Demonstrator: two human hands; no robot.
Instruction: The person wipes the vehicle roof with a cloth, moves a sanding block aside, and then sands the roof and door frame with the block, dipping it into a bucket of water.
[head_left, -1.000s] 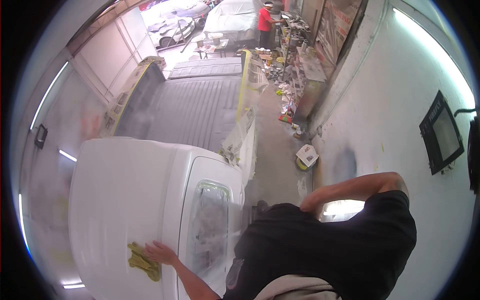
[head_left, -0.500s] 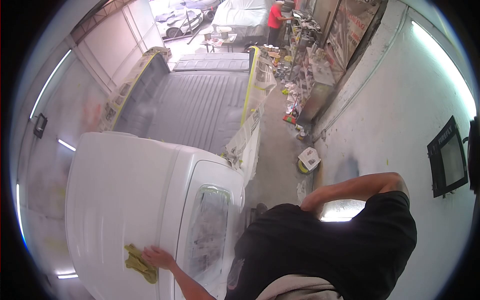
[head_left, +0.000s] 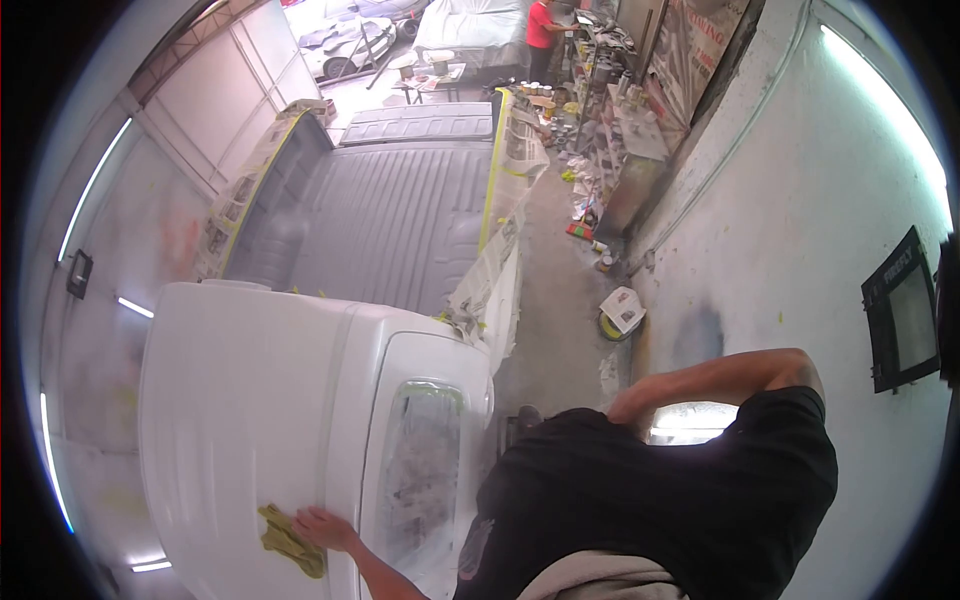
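On the white roof of a vehicle cab [head_left: 250,400], near its right edge, lies a crumpled yellow-green cloth [head_left: 290,545]. My left hand [head_left: 325,528] rests on the upper right part of this cloth, fingers bent over it and pointing left. My right arm is bent, with my right hand [head_left: 628,408] against the black shirt [head_left: 660,490] at my waist. The fingers of that hand are hidden by the shirt. Right of the roof edge, the cab's side window [head_left: 422,450] is covered with a cloudy film.
Behind the cab is a grey truck bed [head_left: 390,220] edged with newspaper [head_left: 520,150] and yellow tape. Cans and clutter [head_left: 600,130] line the right wall. A paper-topped round container [head_left: 622,312] stands on the floor. A person in red [head_left: 541,35] stands far back.
The cloth and my left hand have shifted slightly right and down in the view, and the cab and background have shifted too. My right hand stays at my waist.
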